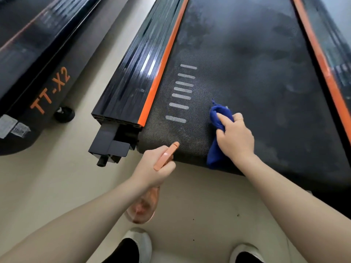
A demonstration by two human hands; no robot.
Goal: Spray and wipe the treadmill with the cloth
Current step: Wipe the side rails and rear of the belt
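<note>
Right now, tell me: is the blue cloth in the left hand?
No: the right hand grips the blue cloth on the treadmill belt, while the left hand holds the orange spray bottle.

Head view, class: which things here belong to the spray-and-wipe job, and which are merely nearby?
Belonging to the job:
blue cloth, gripped by the right hand
orange spray bottle, held by the left hand
treadmill belt

Merely nearby:
second treadmill marked TT-X2
white shoes
</note>
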